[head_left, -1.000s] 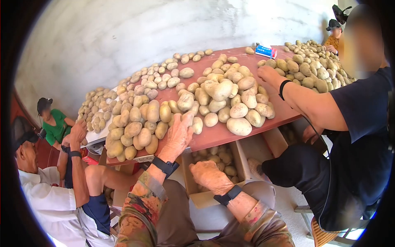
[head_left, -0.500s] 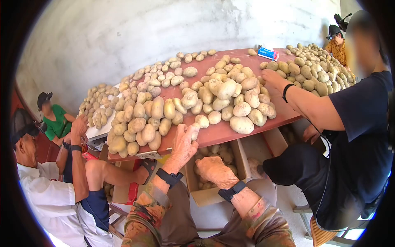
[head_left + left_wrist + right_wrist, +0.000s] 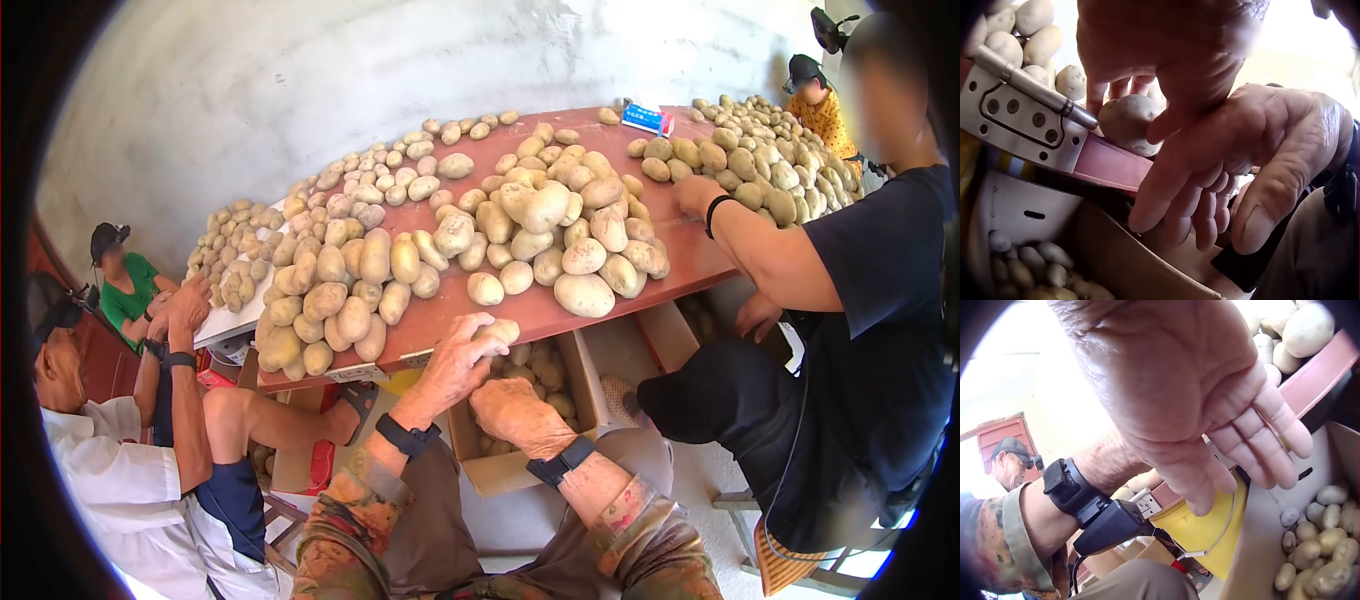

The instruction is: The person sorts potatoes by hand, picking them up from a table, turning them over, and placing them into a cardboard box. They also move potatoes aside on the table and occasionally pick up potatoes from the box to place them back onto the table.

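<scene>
My left hand (image 3: 455,362) pinches a potato (image 3: 498,331) between thumb and fingers, just off the near edge of the red table (image 3: 535,322). The left wrist view shows this potato (image 3: 1130,122) under my left hand (image 3: 1166,53), above the table's rim. Close beside it, my right hand (image 3: 518,412) hangs over the cardboard box (image 3: 482,476) of potatoes. Its fingers are loosely extended and hold nothing, and its palm shows in the right wrist view (image 3: 1166,387). On the table lies a large potato heap (image 3: 545,208), with another heap (image 3: 330,262) to its left.
A person in a dark shirt (image 3: 875,265) reaches onto the table at the right; a person in white (image 3: 120,490) sits at the left. Two more people are farther back. A tissue box (image 3: 648,117) stands at the back, and a yellow bucket (image 3: 1213,528) below the table.
My left hand has drawn a potato from the tabletop toward me, past the near edge. My right hand has stayed over the box, and the two hands are closer together.
</scene>
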{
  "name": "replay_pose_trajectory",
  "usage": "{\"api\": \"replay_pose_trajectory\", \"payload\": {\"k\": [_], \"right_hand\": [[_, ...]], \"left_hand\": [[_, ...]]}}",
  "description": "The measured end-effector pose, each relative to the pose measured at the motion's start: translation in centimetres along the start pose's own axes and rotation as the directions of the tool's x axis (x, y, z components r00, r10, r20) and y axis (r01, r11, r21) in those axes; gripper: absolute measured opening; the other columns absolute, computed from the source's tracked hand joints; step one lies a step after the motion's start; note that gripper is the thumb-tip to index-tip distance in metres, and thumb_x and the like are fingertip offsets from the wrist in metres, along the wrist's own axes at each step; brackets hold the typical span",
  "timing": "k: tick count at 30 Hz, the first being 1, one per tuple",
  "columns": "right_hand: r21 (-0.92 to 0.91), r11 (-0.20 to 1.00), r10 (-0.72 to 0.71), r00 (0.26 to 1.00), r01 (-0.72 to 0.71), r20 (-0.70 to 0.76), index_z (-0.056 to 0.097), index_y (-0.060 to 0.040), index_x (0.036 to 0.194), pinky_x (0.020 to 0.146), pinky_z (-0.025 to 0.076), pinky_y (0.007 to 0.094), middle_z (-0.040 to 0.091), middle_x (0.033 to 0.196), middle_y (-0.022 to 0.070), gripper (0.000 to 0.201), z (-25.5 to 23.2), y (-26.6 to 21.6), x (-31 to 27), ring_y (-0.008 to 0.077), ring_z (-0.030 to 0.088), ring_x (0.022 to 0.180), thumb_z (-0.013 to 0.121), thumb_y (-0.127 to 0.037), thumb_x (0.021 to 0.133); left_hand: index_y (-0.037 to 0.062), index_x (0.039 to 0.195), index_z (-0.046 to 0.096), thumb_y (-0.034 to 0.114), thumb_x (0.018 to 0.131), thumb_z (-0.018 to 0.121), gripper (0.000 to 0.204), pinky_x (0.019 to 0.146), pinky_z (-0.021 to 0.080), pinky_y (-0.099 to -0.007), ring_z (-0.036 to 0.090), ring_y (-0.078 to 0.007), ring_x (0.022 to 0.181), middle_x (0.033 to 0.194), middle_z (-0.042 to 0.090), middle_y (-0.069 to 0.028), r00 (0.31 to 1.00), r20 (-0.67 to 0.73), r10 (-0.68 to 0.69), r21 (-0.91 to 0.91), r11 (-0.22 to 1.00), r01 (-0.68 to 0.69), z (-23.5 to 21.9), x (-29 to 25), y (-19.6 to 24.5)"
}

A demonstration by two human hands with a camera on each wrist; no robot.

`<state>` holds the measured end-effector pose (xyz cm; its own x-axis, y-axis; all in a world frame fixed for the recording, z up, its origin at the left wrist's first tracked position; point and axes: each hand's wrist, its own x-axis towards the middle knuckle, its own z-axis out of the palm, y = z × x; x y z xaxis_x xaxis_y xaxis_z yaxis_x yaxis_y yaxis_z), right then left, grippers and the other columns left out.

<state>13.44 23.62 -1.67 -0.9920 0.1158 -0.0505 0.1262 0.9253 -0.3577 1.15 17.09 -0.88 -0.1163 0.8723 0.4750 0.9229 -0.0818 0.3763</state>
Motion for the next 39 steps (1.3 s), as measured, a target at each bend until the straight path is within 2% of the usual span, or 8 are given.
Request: {"api": "replay_pose_trajectory", "payload": {"k": [4,7,10,15,19,28,34,39], "right_hand": [[-0.011,1.0,0.011,0.996,-0.01,0.093,0.069,0.0001,0.087,0.075,0.051,0.0433,0.068,0.087,0.0193,0.019,-0.6,-0.5,-0.4,0.0327,0.066,0.088,0.056,-0.011,0.079],[0.008,1.0,0.003,0.997,-0.004,0.073,0.069,0.0001,0.086,0.075,0.052,0.0433,0.068,0.087,0.0191,0.018,-0.6,-0.5,-0.6,0.0325,0.066,0.088,0.056,-0.01,0.079],[-0.021,1.0,0.007,0.999,-0.006,0.032,0.069,0.0,0.086,0.075,0.052,0.0434,0.068,0.087,0.0191,0.018,-0.6,0.0,-0.4,0.0325,0.067,0.088,0.056,-0.01,0.079],[-0.026,1.0,-0.005,1.0,0.005,0.012,0.066,-0.0009,0.091,0.076,0.051,0.0441,0.068,0.086,0.0192,0.018,0.2,0.4,0.3,0.0334,0.067,0.086,0.056,-0.011,0.079],[-0.013,1.0,-0.009,1.0,0.01,0.011,0.064,-0.0016,0.094,0.075,0.051,0.0441,0.068,0.086,0.0184,0.019,-0.4,0.4,0.2,0.0329,0.066,0.087,0.057,-0.012,0.079],[-0.044,0.999,0.028,0.999,-0.029,-0.024,0.07,-0.0064,0.086,0.074,0.052,0.0369,0.07,0.086,0.0122,0.015,0.1,-0.1,0.0,0.0265,0.068,0.088,0.058,-0.007,0.079],[-0.011,1.0,0.005,0.998,-0.004,0.058,0.064,-0.0025,0.095,0.077,0.051,0.0427,0.068,0.089,0.017,0.022,0.0,0.1,-0.3,0.0329,0.066,0.089,0.063,-0.013,0.077],[-0.035,0.999,-0.014,0.999,0.016,0.043,0.064,-0.0015,0.093,0.076,0.051,0.0419,0.067,0.085,0.0174,0.023,0.3,-0.3,-0.4,0.0321,0.066,0.087,0.066,-0.017,0.076]], "left_hand": [[0.0091,0.099,0.062,-0.003,0.074,0.062,0.028,0.086,0.046,-0.0408,0.054,-0.0327,0.104,0.111,0.054,-0.0125,0.999,0.035,-0.006,-0.093,0.996,0.01,0.2,-0.7,0.2],[0.0069,0.101,0.062,-0.002,0.077,0.061,0.026,0.082,0.048,-0.0391,0.057,-0.0327,0.097,0.107,0.056,-0.0137,0.984,0.095,-0.152,-0.23,0.958,0.171,0.5,-1.2,-0.1],[0.0055,0.104,0.06,-0.001,0.078,0.06,0.026,0.079,0.049,-0.0381,0.059,-0.0334,0.092,0.105,0.057,-0.0144,0.985,-0.164,-0.061,-0.091,0.995,0.047,1.1,-0.6,-0.1],[0.0045,0.115,0.053,0.002,0.075,0.063,0.041,0.09,0.043,-0.0405,0.051,-0.0377,0.104,0.112,0.051,-0.0187,0.96,-0.239,-0.143,-0.05,0.99,0.135,1.5,1.7,-1.8],[0.0059,0.128,0.045,0.01,0.074,0.069,0.06,0.1,0.038,-0.0372,0.045,-0.0293,0.116,0.122,0.045,-0.0141,0.923,-0.188,-0.336,-0.177,0.936,0.305,2.8,2.6,-4.4],[0.0087,0.117,0.048,0.015,0.069,0.072,0.054,0.095,0.038,-0.0396,0.047,-0.0337,0.108,0.111,0.049,-0.0164,0.903,-0.191,-0.385,-0.157,0.92,0.359,3.3,4.4,-4.6],[0.006,0.118,0.047,0.011,0.071,0.07,0.053,0.089,0.043,-0.0344,0.053,-0.0248,0.1,0.109,0.052,-0.0109,0.903,-0.226,-0.365,-0.153,0.929,0.337,4.2,3.8,-6.1],[0.0015,0.12,0.051,0.013,0.077,0.057,0.045,0.088,0.043,-0.0307,0.055,-0.0178,0.098,0.108,0.058,-0.0092,0.874,-0.088,-0.477,-0.562,0.748,0.352,2.0,3.7,-5.4]]}}
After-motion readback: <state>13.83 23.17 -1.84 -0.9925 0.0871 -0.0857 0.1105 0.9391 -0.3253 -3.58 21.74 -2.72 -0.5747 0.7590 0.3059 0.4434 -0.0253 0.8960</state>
